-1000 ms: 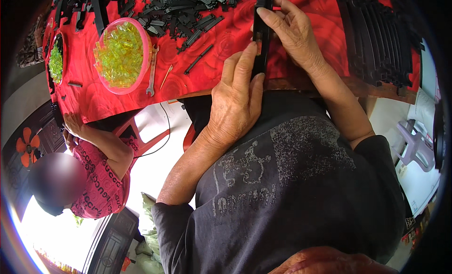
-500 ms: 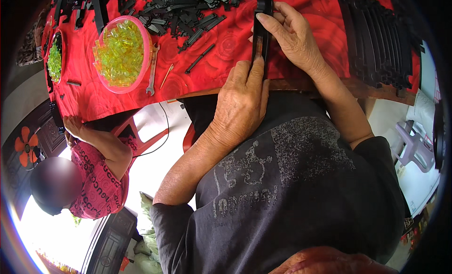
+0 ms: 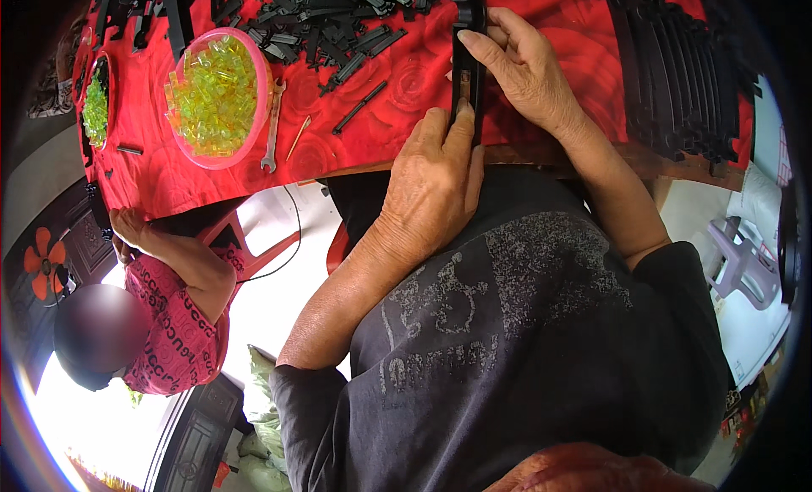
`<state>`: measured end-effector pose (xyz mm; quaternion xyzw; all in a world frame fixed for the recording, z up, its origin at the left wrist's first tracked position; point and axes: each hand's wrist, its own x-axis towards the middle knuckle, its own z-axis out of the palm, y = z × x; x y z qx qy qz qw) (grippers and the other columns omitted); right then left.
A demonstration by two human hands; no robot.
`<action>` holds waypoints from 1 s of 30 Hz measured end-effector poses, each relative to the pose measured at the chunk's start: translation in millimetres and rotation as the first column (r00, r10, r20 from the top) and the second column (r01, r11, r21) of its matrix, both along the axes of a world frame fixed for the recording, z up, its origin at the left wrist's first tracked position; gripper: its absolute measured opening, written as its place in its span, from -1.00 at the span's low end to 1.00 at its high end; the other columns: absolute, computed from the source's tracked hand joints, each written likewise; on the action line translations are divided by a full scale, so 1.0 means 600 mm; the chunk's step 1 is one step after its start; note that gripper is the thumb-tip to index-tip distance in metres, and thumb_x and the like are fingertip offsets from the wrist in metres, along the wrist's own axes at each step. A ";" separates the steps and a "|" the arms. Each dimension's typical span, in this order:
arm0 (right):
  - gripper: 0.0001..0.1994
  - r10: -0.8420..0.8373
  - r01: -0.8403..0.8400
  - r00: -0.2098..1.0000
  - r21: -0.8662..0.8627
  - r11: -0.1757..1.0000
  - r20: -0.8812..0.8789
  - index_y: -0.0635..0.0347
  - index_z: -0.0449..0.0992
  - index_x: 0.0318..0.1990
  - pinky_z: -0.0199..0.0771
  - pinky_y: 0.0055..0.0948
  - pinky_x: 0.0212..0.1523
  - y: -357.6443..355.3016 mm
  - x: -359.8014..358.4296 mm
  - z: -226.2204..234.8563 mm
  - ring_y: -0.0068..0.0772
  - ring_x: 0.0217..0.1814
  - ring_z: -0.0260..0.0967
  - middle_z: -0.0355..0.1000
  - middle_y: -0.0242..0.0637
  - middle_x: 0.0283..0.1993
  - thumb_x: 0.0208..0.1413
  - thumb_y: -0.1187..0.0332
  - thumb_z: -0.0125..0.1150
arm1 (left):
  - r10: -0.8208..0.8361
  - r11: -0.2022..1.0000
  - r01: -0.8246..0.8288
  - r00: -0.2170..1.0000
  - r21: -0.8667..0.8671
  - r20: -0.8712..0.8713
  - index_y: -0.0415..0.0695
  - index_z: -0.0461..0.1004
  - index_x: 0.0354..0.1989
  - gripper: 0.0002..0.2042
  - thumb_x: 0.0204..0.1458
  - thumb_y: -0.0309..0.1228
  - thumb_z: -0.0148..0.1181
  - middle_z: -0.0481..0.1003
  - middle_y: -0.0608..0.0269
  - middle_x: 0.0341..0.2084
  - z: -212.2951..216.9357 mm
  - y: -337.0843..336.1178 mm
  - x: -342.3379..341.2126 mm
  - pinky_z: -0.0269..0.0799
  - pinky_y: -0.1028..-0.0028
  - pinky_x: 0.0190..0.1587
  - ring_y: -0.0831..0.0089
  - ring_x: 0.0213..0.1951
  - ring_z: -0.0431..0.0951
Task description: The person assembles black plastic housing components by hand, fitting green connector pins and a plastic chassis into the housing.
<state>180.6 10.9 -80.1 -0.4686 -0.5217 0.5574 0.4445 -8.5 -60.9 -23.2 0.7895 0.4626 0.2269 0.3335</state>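
A long, narrow black plastic piece [image 3: 463,54] with a slot along its face is held between my two hands, above the table's near edge. My left hand [image 3: 430,179] grips its near end, with the fingertips on the slot. A small brownish strip [image 3: 464,84] shows in the slot just beyond those fingertips. My right hand [image 3: 526,73] holds the far half from the right side. Its thumb lies at the piece's edge, and the other fingers are partly hidden behind it.
On the red tablecloth [image 3: 406,78] lie a pink bowl [image 3: 261,95] of yellow-green clear pieces, a wrench [image 3: 273,128], a thin black rod [image 3: 359,107] and a heap of black parts [image 3: 321,23]. Long black strips [image 3: 689,78] are lined up right. Another person [image 3: 182,314] sits at left.
The black piece has turned and shifted slightly, so its far end and more of its slotted face show. Both hands keep their hold with only small movement.
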 end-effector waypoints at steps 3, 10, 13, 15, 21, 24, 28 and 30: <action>-0.66 0.044 -0.045 0.998 -0.036 0.998 -0.050 0.32 0.38 0.15 0.63 -0.48 -0.12 -0.002 0.003 0.013 -0.48 -0.18 0.60 0.55 -0.27 -0.18 0.39 0.27 0.16 | 0.054 0.999 -0.054 0.997 -0.001 0.048 -0.37 0.38 0.19 -0.52 0.06 -0.58 0.30 0.46 -0.13 -0.19 0.001 0.001 0.001 0.53 0.20 -0.21 0.03 -0.27 0.59; -0.63 -0.003 0.003 0.997 0.002 1.000 -0.076 0.34 0.37 0.15 0.64 -0.46 -0.05 -0.006 -0.001 0.007 -0.43 -0.08 0.60 0.58 -0.19 -0.18 0.38 0.24 0.18 | 0.266 0.963 -0.269 0.951 -0.006 0.154 -0.37 0.39 0.14 -0.58 0.09 -0.54 0.22 0.53 -0.16 -0.21 -0.009 0.040 0.016 0.53 0.23 -0.21 0.02 -0.26 0.61; -0.64 -0.005 0.005 1.000 0.017 1.000 -0.009 0.35 0.37 0.15 0.60 -0.46 0.01 -0.008 0.002 0.007 -0.42 -0.03 0.59 0.59 -0.19 -0.17 0.38 0.26 0.18 | 0.261 0.965 -0.257 0.955 -0.046 0.143 -0.34 0.40 0.15 -0.59 0.11 -0.50 0.19 0.59 -0.11 -0.39 -0.004 0.043 0.020 0.50 0.31 -0.36 0.20 -0.45 0.62; -0.64 -0.005 0.005 1.000 0.033 0.999 -0.027 0.35 0.37 0.15 0.59 -0.46 0.03 -0.012 -0.003 0.006 -0.42 -0.01 0.59 0.59 -0.18 -0.15 0.38 0.26 0.18 | 0.259 0.960 -0.247 0.963 -0.134 0.079 -0.34 0.44 0.09 -0.64 0.11 -0.50 0.17 0.58 -0.12 -0.46 -0.005 0.043 0.022 0.47 0.30 -0.41 0.20 -0.51 0.59; -0.64 -0.015 0.016 1.000 0.084 0.996 -0.016 0.34 0.36 0.14 0.56 -0.46 0.04 -0.014 -0.009 0.011 -0.41 0.05 0.58 0.61 -0.11 -0.07 0.38 0.26 0.16 | 0.254 0.940 -0.228 0.964 -0.255 0.073 -0.38 0.40 -0.17 -0.84 0.08 -0.59 0.06 0.52 -0.33 -0.49 0.005 0.046 0.024 0.47 -0.06 -0.29 -0.30 -0.32 0.58; -0.65 -0.007 0.008 1.000 0.097 0.995 -0.009 0.34 0.36 0.14 0.55 -0.47 0.06 -0.014 -0.005 0.007 -0.41 0.07 0.57 0.61 -0.08 -0.05 0.39 0.25 0.16 | 0.204 0.937 -0.181 0.978 -0.299 0.048 -0.37 0.38 -0.22 -0.88 0.10 -0.59 0.06 0.50 -0.31 -0.54 0.009 0.050 0.024 0.44 -0.07 -0.30 -0.31 -0.34 0.57; -0.65 0.038 -0.035 0.999 0.100 0.994 -0.034 0.34 0.35 0.13 0.53 -0.48 0.08 -0.010 -0.001 0.007 -0.39 0.10 0.57 0.62 -0.08 -0.05 0.39 0.25 0.15 | 0.206 0.949 -0.186 0.977 -0.254 0.055 -0.35 0.36 -0.27 -0.92 0.11 -0.60 0.05 0.48 -0.30 -0.56 -0.001 0.042 0.027 0.42 -0.08 -0.31 -0.32 -0.36 0.55; -0.66 0.041 -0.037 0.999 0.102 0.994 -0.035 0.33 0.35 0.14 0.53 -0.46 0.10 -0.011 0.001 0.008 -0.38 0.10 0.57 0.62 -0.08 -0.05 0.40 0.25 0.14 | 0.214 0.963 -0.194 0.972 -0.186 0.095 -0.34 0.35 -0.29 -0.94 0.11 -0.60 0.04 0.46 -0.30 -0.56 -0.006 0.040 0.029 0.41 -0.08 -0.32 -0.32 -0.37 0.54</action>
